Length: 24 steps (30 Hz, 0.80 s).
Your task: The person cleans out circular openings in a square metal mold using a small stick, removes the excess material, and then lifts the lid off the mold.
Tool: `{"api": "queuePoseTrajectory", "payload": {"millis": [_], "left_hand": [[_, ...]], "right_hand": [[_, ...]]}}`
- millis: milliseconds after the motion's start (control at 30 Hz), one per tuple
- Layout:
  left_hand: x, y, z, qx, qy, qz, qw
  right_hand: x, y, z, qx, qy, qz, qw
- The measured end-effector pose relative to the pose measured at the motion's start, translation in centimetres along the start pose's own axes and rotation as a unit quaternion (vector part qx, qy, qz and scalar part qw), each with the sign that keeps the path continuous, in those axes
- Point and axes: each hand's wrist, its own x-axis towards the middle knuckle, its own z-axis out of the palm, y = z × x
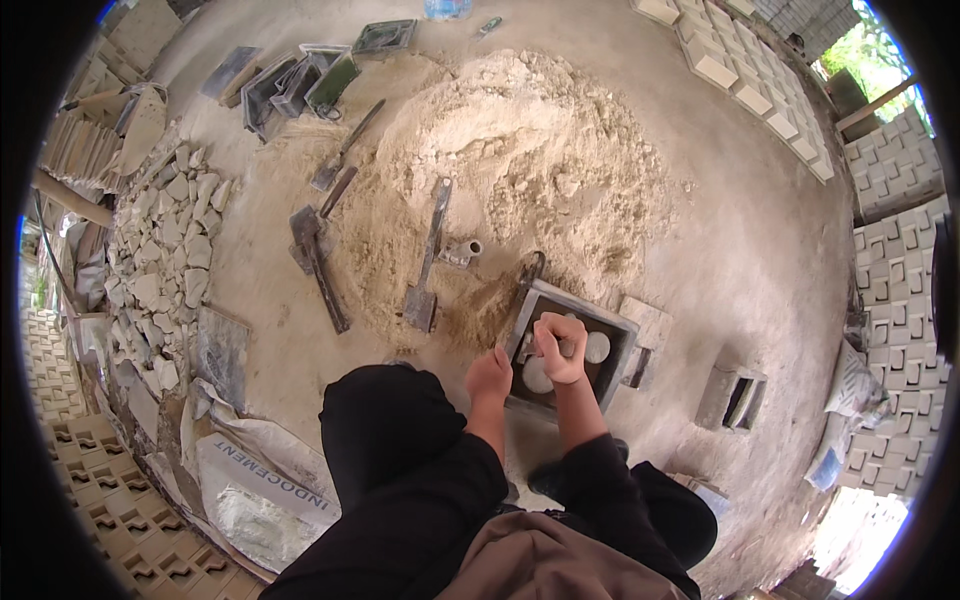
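In front of my knees stands a square grey mould box (622, 355), with several pale round pieces (597, 347) inside. My right hand (560, 347) is over the box, its fingers curled into a fist; whatever they hold is hidden. At the box's near left edge my left hand (489, 375) is closed too, and its fingertips cannot be seen. A small trowel-like tool (422, 305) with a long handle lies on the sand to the left of the box. Near it sits a small cup-shaped piece (463, 252).
A big heap of pale sand (540, 140) lies beyond the box. Left of it are a hammer-like tool (306, 235), several empty moulds (300, 85) and broken stones (165, 240). A hollow block (728, 397) stands at right; pale blocks (735, 75) line the far right.
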Motion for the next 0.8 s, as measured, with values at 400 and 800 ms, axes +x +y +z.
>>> {"api": "queuePoseTrajectory", "payload": {"millis": [400, 800], "left_hand": [[-0.1, -0.2, -0.1, 0.004, -0.002, 0.002, 1.0], [-0.4, 0.4, -1.0, -0.015, -0.007, -0.009, 1.0]], "right_hand": [[5.0, 0.3, 1.7, -0.065, 0.079, -0.012, 0.995], [6.4, -0.5, 0.2, -0.071, 0.019, -0.009, 0.997]]}}
